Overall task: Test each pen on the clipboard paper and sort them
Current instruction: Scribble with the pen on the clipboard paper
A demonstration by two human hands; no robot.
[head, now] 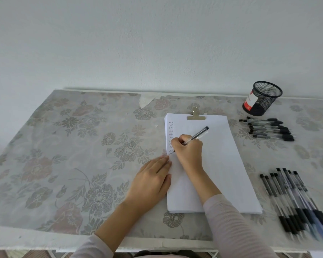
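Observation:
White paper (220, 164) lies under a brass clip (196, 116) on the clipboard. A column of small ink marks (170, 135) runs down its left margin. My right hand (188, 151) grips a clear pen with a black cap end (198, 135), tip down at the left margin near the lowest marks. My left hand (153, 179) lies flat with fingers together, pressing the paper's left edge. Several pens (268, 129) lie in a row at the upper right. Another group of several pens (295, 203) lies at the lower right.
A black mesh pen cup (262, 98) with a red and white label stands at the back right near the wall. A floral cloth (73, 155) covers the table, and its front edge (45, 239) runs close to my body.

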